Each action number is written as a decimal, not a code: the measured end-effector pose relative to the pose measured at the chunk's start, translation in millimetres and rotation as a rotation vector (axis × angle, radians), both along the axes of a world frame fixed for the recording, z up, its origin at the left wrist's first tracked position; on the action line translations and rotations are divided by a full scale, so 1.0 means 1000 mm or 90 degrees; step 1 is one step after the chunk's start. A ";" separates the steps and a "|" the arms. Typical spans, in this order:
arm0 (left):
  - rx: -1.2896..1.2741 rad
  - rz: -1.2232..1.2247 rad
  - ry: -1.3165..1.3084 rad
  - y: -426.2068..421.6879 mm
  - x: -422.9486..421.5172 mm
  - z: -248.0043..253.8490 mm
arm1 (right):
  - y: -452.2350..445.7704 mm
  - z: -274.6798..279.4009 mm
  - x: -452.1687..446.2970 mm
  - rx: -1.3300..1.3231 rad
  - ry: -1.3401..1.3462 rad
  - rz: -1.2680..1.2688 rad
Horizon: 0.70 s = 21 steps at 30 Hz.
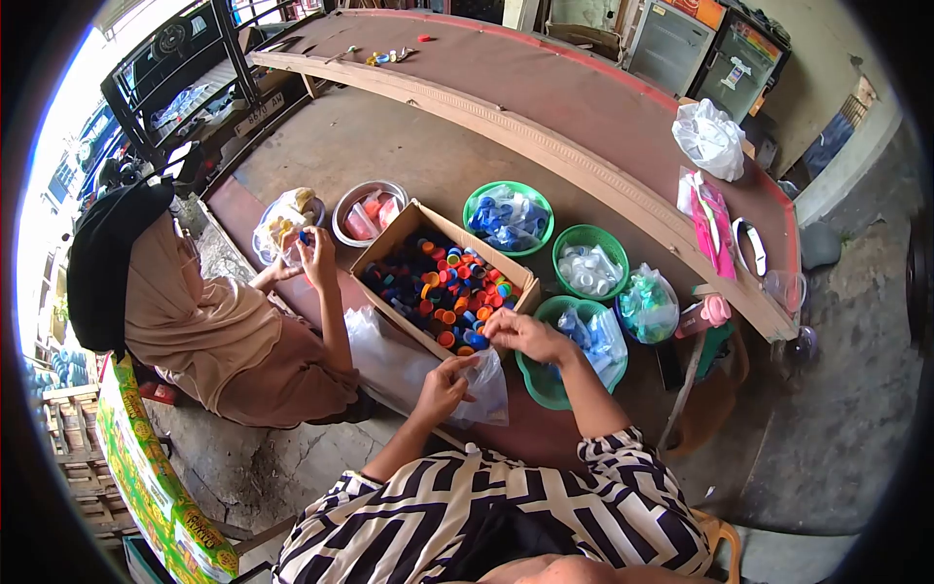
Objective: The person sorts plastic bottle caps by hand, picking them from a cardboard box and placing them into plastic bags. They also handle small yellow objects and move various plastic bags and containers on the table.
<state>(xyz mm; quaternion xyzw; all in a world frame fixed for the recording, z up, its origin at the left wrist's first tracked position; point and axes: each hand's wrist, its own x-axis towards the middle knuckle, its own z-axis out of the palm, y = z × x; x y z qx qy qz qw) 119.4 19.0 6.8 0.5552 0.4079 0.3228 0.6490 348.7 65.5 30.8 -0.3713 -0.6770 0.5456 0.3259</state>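
Note:
My left hand (446, 391) is closed on the edge of a clear plastic bag (486, 394), just in front of the cardboard box. My right hand (528, 336) hovers by the box's near right corner with fingers pinched together; whatever sits between them, if anything, is too small to make out. Loose plastic bottle caps (457, 282) in blue, orange, red and green fill the open cardboard box (389, 316). Beside my right forearm stands a green basin (545, 389) holding light-blue bagged items.
A co-worker (224, 321) at the left handles a small blue thing. Around the box stand a green basin of blue bags (469, 206), a green basket (564, 273), a bag of teal items (649, 307) and a metal bowl (338, 219). A wooden rail (525, 146) crosses the table behind.

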 end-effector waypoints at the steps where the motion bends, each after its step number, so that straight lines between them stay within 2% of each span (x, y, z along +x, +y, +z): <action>1: 0.002 0.012 -0.003 -0.003 0.001 -0.001 | -0.015 0.017 0.000 0.041 -0.078 0.020; 4: 0.037 0.018 0.000 -0.012 0.006 0.008 | -0.051 0.028 -0.004 0.171 -0.301 0.027; 8: 0.107 0.018 0.026 -0.031 0.009 0.011 | -0.067 0.023 -0.010 0.182 -0.315 0.007; 12: 0.117 0.025 0.065 -0.044 0.005 0.019 | -0.047 0.021 -0.012 0.105 -0.158 -0.041; 14: 0.148 0.035 0.057 -0.048 0.001 0.021 | -0.028 0.007 -0.016 0.103 -0.183 -0.091; 16: 0.138 0.037 0.067 -0.050 -0.006 0.016 | -0.004 -0.011 -0.024 0.093 -0.228 -0.126; 18: 0.130 0.036 0.072 -0.051 -0.010 0.013 | 0.024 -0.048 -0.035 0.135 -0.339 -0.134; 21: 0.153 0.034 0.077 -0.050 -0.015 0.012 | 0.053 -0.076 -0.060 0.108 -0.518 -0.143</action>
